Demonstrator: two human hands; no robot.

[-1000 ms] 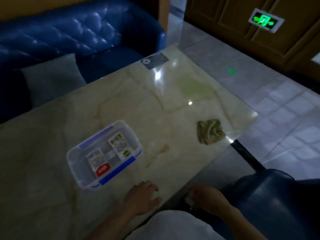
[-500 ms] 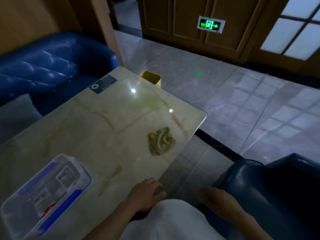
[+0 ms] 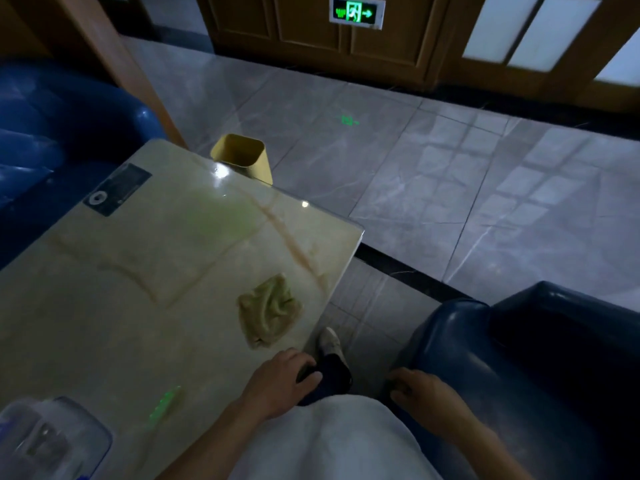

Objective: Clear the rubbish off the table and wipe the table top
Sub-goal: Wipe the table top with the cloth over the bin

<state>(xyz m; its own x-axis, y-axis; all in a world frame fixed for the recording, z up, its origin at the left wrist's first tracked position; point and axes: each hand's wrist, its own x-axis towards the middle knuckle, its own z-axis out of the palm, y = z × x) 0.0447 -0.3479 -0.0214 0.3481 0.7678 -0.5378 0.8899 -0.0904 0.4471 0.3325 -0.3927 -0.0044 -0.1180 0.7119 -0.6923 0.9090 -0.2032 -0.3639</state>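
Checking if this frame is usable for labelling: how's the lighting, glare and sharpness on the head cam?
Head view: dim overall, bluish cast; glare spots on the glossy table near the yellow bin; green spill from the exit sign reflects on the table top and floor; cloth readable; clear plastic box at the corner is soft and cropped; wide-angle bending at edges.

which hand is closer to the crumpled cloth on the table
The left hand. It rests at the table's near edge, just below the cloth. The right hand is off the table, farther right, by the blue seat.
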